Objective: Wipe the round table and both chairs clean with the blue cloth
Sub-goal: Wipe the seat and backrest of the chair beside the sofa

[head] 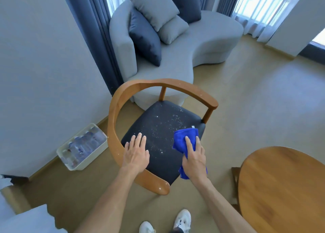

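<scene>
Bottle tray (82, 147): a white tray of plastic water bottles sits on the floor at far left, against the wall, just beside the chair.

Chair (123, 99): a wooden chair with one curved rail serving as back and arms, seen from above at centre, in front of a grey sofa (207, 44) with cushions.

Seat (158, 125): a dark padded seat, sprinkled with pale crumbs or dust, thickest across the middle and toward the back right. A few specks also show on the wooden rail.

Left hand (136, 152): spread wide and holding nothing, fingers straight and pointing forward over the left front of the seat. Whether the palm presses down or only hovers is unclear. The forearm crosses above the near end of the rail.

Blue cloth (186, 139): bunched on the right front part of the seat, one end hanging off the front edge under the wrist.

Right hand (194, 159): grips the cloth, fingers laid forward over it to press it to the seat, thumb tucked at the side.

Round table (284, 188): wooden, at lower right, near the chair and apart from both hands. Its top looks free of specks.

Step in hand: wiping the first chair's seat, judged barely begun since the crumbs lie mostly undisturbed. No second chair is clearly in view.

Next move: probably sweeping the cloth leftward across the speckled middle, gathering crumbs rather than scattering them, then going over the rail.
</scene>
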Demonstrator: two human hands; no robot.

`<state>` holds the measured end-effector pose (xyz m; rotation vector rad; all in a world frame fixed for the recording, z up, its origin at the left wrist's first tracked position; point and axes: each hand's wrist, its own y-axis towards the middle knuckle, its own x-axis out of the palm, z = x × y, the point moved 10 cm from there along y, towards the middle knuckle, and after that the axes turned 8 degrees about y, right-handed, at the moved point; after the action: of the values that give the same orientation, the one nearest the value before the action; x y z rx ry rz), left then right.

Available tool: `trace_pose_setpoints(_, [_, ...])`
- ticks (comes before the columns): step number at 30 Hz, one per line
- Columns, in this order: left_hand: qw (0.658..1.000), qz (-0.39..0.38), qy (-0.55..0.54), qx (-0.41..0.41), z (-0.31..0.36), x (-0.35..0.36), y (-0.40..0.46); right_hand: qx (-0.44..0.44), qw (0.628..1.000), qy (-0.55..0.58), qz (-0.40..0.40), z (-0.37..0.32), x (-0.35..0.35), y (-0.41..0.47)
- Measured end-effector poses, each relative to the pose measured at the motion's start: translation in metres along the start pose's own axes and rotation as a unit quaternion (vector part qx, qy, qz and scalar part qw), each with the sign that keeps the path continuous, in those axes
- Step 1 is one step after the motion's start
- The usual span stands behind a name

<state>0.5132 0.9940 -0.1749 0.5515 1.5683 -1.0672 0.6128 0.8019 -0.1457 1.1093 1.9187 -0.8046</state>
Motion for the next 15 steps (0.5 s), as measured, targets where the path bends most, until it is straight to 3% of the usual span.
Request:
trace_pose_setpoints(8, [0.998,-0.018,0.055,0.014,-0.022,-0.018,0.082,-0.004,1.000,-0.004,0.002,-0.013,0.022,0.074])
trace_pose_setpoints(15, [0.995,-0.032,0.077,0.051,-0.031,-0.022,0.162,0.050,0.999,-0.008,-0.002,0.000,0.040,0.124])
